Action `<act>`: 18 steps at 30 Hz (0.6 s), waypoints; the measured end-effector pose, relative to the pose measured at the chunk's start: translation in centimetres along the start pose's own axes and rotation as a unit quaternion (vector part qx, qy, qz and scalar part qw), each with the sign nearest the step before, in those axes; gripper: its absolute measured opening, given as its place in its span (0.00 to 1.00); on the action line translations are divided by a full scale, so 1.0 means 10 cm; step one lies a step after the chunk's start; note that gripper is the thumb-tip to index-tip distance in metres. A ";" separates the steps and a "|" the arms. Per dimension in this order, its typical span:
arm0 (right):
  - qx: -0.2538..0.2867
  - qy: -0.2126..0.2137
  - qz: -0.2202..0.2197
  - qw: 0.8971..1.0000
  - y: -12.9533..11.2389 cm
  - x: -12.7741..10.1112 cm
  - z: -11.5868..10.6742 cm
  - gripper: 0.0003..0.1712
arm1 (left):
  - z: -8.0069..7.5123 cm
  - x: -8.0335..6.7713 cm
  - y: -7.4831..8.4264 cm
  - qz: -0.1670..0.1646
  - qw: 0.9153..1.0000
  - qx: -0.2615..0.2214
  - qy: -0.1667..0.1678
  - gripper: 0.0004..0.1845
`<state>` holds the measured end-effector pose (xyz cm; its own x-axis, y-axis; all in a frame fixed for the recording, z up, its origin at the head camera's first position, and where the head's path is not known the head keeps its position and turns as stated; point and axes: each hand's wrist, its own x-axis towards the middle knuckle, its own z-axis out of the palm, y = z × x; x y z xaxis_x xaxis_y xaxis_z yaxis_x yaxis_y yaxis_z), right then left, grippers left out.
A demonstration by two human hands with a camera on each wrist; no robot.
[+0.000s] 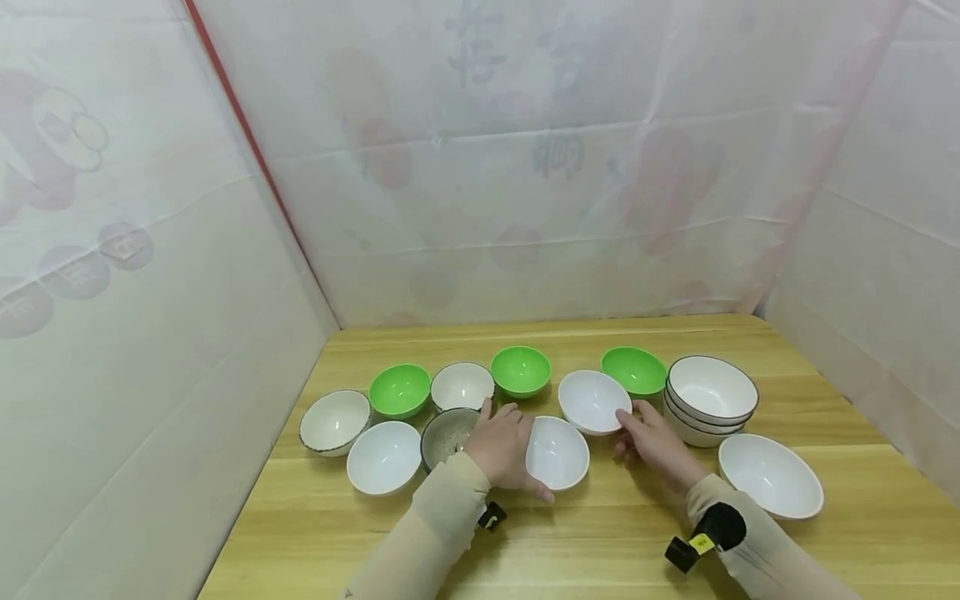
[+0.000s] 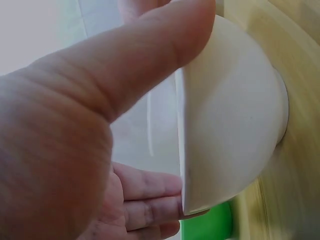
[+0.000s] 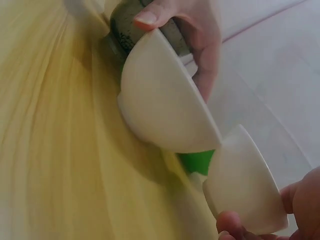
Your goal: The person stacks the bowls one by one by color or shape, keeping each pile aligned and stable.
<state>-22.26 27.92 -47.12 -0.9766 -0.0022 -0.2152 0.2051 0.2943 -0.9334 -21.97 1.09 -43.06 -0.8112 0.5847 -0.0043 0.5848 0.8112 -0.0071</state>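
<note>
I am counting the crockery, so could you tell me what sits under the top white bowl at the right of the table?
The top bowl rests in a stack: about two more dark-edged rims show beneath it. Their insides are covered, so anything in them cannot be seen.

Soft, even, bright light with faint shadows; the head view bends at its edges, and both wrist views smear with motion blur.

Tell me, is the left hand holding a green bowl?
No, the left hand grips a white bowl, thumb on its rim.
</note>
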 end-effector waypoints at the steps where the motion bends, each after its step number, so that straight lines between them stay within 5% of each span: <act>1: -0.005 -0.001 -0.004 1.000 -0.03 -0.01 0.00 0.32 | -0.01 0.00 0.00 -0.001 1.000 -0.002 -0.001 0.61; 18: -0.037 -0.026 -0.074 0.996 -0.25 -0.12 0.02 0.33 | -0.01 -0.04 -0.08 -0.016 1.000 0.001 0.025 0.60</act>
<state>-21.59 27.05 -44.62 -0.9905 -0.1000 -0.0941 0.0526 0.3570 -0.9326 -22.10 0.21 -42.99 -0.8288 0.5577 0.0457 0.5579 0.8298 -0.0093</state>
